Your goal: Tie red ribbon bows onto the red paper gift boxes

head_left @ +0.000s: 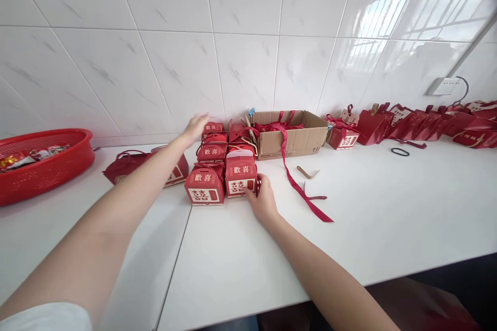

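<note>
Red gift boxes with Chinese characters stand in two rows on the white table. My right hand (264, 202) grips the front right gift box (240, 171), thumb on its front face and fingers against its right side. Beside it on the left stands another gift box (204, 186), with a smaller-looking gift box (212, 152) behind. My left hand (196, 129) is slightly blurred, fingers stretched out, next to the rearmost box (213, 128) of the left row; whether it touches that box I cannot tell. It holds nothing that I can see.
A cardboard box (291, 144) holds red ribbons, one ribbon (301, 194) trailing onto the table. Left stands a red plastic basket (46, 178) with wrapped sweets. Red bags (375, 125) line the wall at right. A black loop (400, 152) lies on the table (388, 207).
</note>
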A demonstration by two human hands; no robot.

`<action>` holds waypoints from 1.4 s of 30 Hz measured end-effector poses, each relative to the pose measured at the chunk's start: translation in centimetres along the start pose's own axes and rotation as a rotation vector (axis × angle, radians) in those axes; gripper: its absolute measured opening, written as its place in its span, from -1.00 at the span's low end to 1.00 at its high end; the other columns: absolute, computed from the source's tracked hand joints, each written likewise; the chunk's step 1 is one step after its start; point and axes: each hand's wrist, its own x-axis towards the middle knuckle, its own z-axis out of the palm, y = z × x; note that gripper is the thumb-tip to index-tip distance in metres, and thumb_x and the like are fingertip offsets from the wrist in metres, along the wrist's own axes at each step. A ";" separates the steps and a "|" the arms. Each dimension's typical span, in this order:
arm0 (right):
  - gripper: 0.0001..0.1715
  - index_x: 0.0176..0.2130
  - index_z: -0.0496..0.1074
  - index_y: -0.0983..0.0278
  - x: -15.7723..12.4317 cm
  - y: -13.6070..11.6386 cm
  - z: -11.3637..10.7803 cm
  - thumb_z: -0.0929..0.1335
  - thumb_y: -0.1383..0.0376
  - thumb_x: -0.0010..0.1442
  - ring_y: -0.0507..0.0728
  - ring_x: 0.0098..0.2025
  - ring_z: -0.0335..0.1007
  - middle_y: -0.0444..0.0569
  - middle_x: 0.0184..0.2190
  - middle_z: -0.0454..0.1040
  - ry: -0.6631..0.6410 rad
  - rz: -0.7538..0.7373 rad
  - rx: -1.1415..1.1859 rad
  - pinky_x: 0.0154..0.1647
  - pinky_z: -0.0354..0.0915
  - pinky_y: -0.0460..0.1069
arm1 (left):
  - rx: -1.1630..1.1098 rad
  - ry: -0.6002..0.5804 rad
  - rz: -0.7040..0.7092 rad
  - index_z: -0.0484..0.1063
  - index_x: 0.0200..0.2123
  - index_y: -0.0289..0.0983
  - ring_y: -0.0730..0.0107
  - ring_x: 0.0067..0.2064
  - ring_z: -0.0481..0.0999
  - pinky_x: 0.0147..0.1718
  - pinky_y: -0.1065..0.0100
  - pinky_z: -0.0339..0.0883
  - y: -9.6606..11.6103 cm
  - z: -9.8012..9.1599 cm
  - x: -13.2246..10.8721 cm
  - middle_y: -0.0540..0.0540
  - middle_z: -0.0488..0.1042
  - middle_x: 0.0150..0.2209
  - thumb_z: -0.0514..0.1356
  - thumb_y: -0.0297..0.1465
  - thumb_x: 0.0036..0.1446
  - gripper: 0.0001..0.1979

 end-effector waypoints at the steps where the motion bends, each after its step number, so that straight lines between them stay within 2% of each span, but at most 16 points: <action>1: -0.51 0.00 0.16 0.23 0.0 0.1 0.0 0.34 0.22 0.08 0.22 -0.01 0.33 0.10 -0.02 0.32 0.001 0.011 0.004 -0.04 0.32 0.12 | -0.030 0.003 0.031 0.09 0.21 -0.36 0.16 0.26 0.14 0.16 0.20 0.10 0.1 -1.4 -1.3 -0.26 0.14 0.25 -0.24 -0.12 0.30 -0.43; 3: -0.54 -0.05 0.15 0.24 -0.1 0.1 0.0 0.34 0.20 0.08 0.22 -0.05 0.34 0.10 -0.05 0.33 0.001 0.030 0.015 -0.08 0.33 0.12 | -0.085 -0.018 0.128 -0.03 0.27 -0.21 0.24 0.31 0.02 0.18 0.25 0.07 -0.6 -3.4 -5.3 -0.13 0.03 0.32 -0.19 -0.06 0.28 -0.41; 5: -0.56 -0.08 0.14 0.24 -0.1 0.2 0.1 0.34 0.19 0.07 0.20 -0.10 0.35 0.09 -0.08 0.34 0.002 0.044 0.033 -0.12 0.34 0.11 | -0.148 -0.149 0.283 -0.20 0.31 -0.14 0.16 0.36 -0.15 0.23 0.22 0.00 -2.1 -3.7 -10.1 -0.12 -0.15 0.37 0.09 0.02 0.10 -0.17; 7: -0.55 -0.11 0.12 0.22 -0.2 0.3 0.0 0.35 0.18 0.06 0.18 -0.16 0.36 0.06 -0.11 0.35 0.002 0.061 0.055 -0.15 0.34 0.10 | -0.058 -0.171 0.253 -0.40 0.33 -0.12 0.06 0.37 -0.21 0.25 0.17 -0.02 -3.9 -2.1 -14.6 -0.18 -0.32 0.38 0.35 -0.02 -0.21 0.22; 8: -0.55 -0.12 0.12 0.22 -0.2 0.3 -0.1 0.36 0.17 0.05 0.17 -0.19 0.36 0.05 -0.13 0.35 -0.003 0.072 0.066 -0.17 0.34 0.09 | -0.017 -0.105 0.189 -0.42 0.32 -0.13 0.01 0.36 -0.18 0.24 0.14 0.01 -4.7 -0.9 -16.4 -0.23 -0.30 0.37 0.38 -0.06 -0.27 0.27; 11: -0.54 -0.15 0.12 0.22 -0.3 0.5 -0.2 0.38 0.17 0.02 0.16 -0.22 0.34 0.04 -0.16 0.33 0.031 0.085 0.056 -0.20 0.33 0.08 | -0.098 0.019 0.080 -0.36 0.30 -0.15 0.06 0.28 0.13 0.17 0.13 0.14 -6.3 2.8 -19.1 -0.31 0.00 0.29 0.31 -0.14 -0.12 0.10; 15: -0.62 -0.23 0.14 0.21 -0.1 0.6 -0.1 0.37 0.16 0.02 0.18 -0.18 0.28 0.06 -0.15 0.29 0.156 0.009 -0.038 -0.20 0.30 0.08 | -0.214 0.103 0.063 -0.21 0.27 -0.19 0.11 0.17 0.30 0.12 0.11 0.21 -6.6 5.1 -18.1 -0.29 0.19 0.19 0.31 -0.23 -0.08 -0.04; 18: -0.73 -0.26 0.13 0.21 0.6 0.5 0.2 0.31 0.20 0.07 0.16 -0.26 0.27 0.02 -0.23 0.30 0.135 -0.024 -0.049 -0.26 0.29 0.08 | -0.256 0.109 0.101 -0.10 0.22 -0.21 0.09 0.15 0.31 0.12 0.06 0.20 -6.6 5.7 -17.0 -0.27 0.24 0.15 0.32 -0.26 -0.09 -0.12; 23: -0.71 -0.21 0.15 0.23 1.1 0.6 0.4 0.30 0.20 0.08 0.18 -0.23 0.27 0.05 -0.22 0.31 0.111 -0.041 -0.055 -0.22 0.27 0.10 | -0.279 0.090 0.114 -0.29 0.27 -0.23 0.08 0.18 0.27 0.15 0.04 0.14 -7.0 6.3 -17.2 -0.33 0.20 0.16 0.31 -0.22 -0.06 0.00; 25: -0.62 -0.15 0.17 0.24 1.0 0.9 0.2 0.33 0.17 0.05 0.18 -0.21 0.29 0.07 -0.16 0.31 0.094 -0.039 -0.028 -0.21 0.29 0.09 | -0.236 0.217 0.115 -0.24 0.27 -0.25 0.06 0.22 0.17 0.17 0.04 0.08 -7.3 5.6 -17.3 -0.35 0.12 0.19 0.25 -0.16 0.01 -0.08; 28: -0.41 -0.01 0.16 0.26 0.5 1.2 -0.4 0.37 0.17 -0.01 0.22 -0.09 0.30 0.13 -0.04 0.27 0.059 -0.032 -0.014 -0.12 0.32 0.12 | -0.029 0.564 0.061 -0.01 0.22 -0.29 0.03 0.24 0.09 0.20 0.03 -0.02 -7.8 2.6 -16.7 -0.35 0.07 0.20 0.10 -0.13 0.12 -0.33; 31: -0.22 0.15 0.08 0.27 0.0 1.1 -1.5 0.35 0.29 -0.06 0.32 0.12 0.15 0.18 0.09 0.19 0.010 -0.058 -0.131 0.05 0.23 0.21 | 0.299 0.671 -0.159 0.11 0.19 -0.30 -0.16 0.27 -0.05 0.18 -0.10 -0.12 -8.4 -1.7 -15.2 -0.39 0.02 0.23 0.16 -0.09 0.03 -0.29; 34: -0.14 0.22 0.02 0.30 -0.3 0.5 -2.4 0.29 0.36 -0.06 0.38 0.21 0.01 0.21 0.14 0.14 -0.003 -0.032 -0.229 0.12 0.15 0.28 | 0.496 0.520 -0.357 0.13 0.19 -0.29 -0.31 0.24 -0.04 0.09 -0.23 -0.08 -9.3 -5.4 -13.3 -0.47 0.11 0.20 0.10 0.06 0.00 -0.21; 36: -0.15 0.24 0.01 0.33 -0.4 0.2 -2.7 0.28 0.35 -0.04 0.40 0.24 -0.03 0.23 0.16 0.12 -0.007 0.009 -0.255 0.14 0.12 0.30 | 0.608 0.383 -0.364 0.20 0.15 -0.27 -0.35 0.22 0.01 0.06 -0.25 -0.09 -9.9 -7.0 -11.8 -0.48 0.20 0.14 0.09 0.16 -0.07 -0.17; 39: -0.16 0.25 0.01 0.31 -0.3 -0.1 -2.9 0.27 0.32 0.00 0.40 0.25 -0.06 0.21 0.19 0.09 -0.016 0.040 -0.270 0.17 0.10 0.30 | 0.695 0.183 -0.349 0.39 -0.07 -0.25 -0.34 0.15 0.12 0.05 -0.22 -0.07 -10.8 -8.3 -9.9 -0.45 0.31 0.04 0.07 0.22 -0.14 -0.24; 42: -0.17 0.25 0.01 0.34 -0.1 0.2 -2.9 0.27 0.31 0.01 0.39 0.26 -0.05 0.22 0.19 0.09 -0.004 0.064 -0.283 0.18 0.11 0.28 | 0.664 0.070 -0.294 0.44 -0.27 -0.24 -0.25 0.08 0.22 0.00 -0.05 0.09 -11.6 -8.9 -9.2 -0.38 0.41 -0.09 0.01 0.21 -0.09 -0.34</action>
